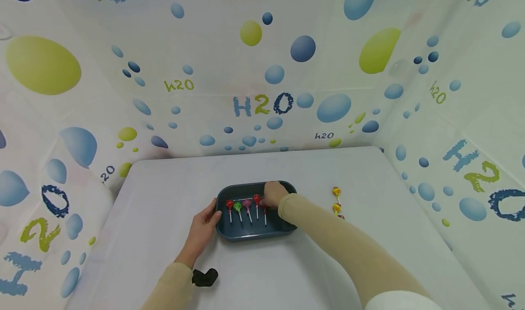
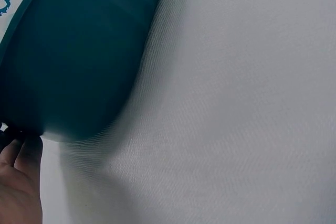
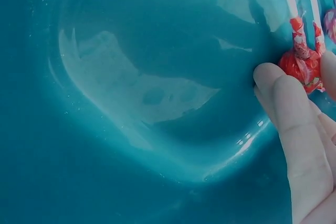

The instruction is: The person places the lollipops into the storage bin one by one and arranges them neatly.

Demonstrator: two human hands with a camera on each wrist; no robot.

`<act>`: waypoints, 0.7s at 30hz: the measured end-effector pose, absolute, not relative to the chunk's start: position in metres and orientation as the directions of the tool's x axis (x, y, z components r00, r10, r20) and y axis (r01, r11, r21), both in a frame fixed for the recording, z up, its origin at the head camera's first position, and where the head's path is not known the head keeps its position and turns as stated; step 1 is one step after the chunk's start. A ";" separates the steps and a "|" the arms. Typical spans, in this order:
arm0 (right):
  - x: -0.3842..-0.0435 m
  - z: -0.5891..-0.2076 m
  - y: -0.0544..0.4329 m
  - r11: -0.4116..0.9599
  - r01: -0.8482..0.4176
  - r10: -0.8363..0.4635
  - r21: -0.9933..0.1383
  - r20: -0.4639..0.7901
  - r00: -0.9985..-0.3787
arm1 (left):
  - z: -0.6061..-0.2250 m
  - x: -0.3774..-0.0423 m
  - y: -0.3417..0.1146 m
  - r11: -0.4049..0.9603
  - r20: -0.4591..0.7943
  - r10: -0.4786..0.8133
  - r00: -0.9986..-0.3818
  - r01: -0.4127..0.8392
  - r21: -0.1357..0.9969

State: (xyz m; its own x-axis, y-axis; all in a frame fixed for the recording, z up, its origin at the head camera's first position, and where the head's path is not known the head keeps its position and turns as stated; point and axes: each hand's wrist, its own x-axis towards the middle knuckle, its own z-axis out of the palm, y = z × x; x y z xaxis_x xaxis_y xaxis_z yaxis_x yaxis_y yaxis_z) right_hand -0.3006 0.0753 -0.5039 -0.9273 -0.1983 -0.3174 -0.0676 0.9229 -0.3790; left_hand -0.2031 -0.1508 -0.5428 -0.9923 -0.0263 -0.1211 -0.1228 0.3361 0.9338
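Observation:
A dark blue-green tray [image 1: 255,237] lies on the white table, and my left hand [image 1: 203,225] grips its left rim, thumb over the edge. In the left wrist view, the fingertips are at the underside of the tray [image 2: 89,51]. My right hand [image 1: 275,194] reaches into the tray's right part. Its thumb and fingers pinch the wrapped head of a red lollipop [image 3: 302,69], whose white stick points toward the tray's near side. Left of it lie another red lollipop [image 1: 256,199], a purple one [image 1: 247,204], a green one [image 1: 238,206] and a red one [image 1: 229,204], in a row.
Right of the tray, yellow lollipops [image 1: 336,191] lie in a line on the table [image 1: 172,182], partly hidden by the right sleeve [image 1: 328,237]. A black object [image 1: 205,278] shows beside the left wrist. A patterned curtain [image 1: 221,50] surrounds the table at the back and sides.

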 end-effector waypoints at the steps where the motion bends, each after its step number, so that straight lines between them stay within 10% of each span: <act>1: -0.300 -0.503 0.076 0.924 -0.069 -0.198 -0.377 -0.316 -0.928 | -0.542 -0.203 -0.151 0.337 -0.122 -0.027 -0.992 -0.123 0.933; 21: -0.305 -0.489 0.092 0.922 -0.111 -0.231 -0.371 -0.298 -0.926 | -0.542 -0.204 -0.150 0.341 -0.124 -0.031 -0.992 -0.127 0.931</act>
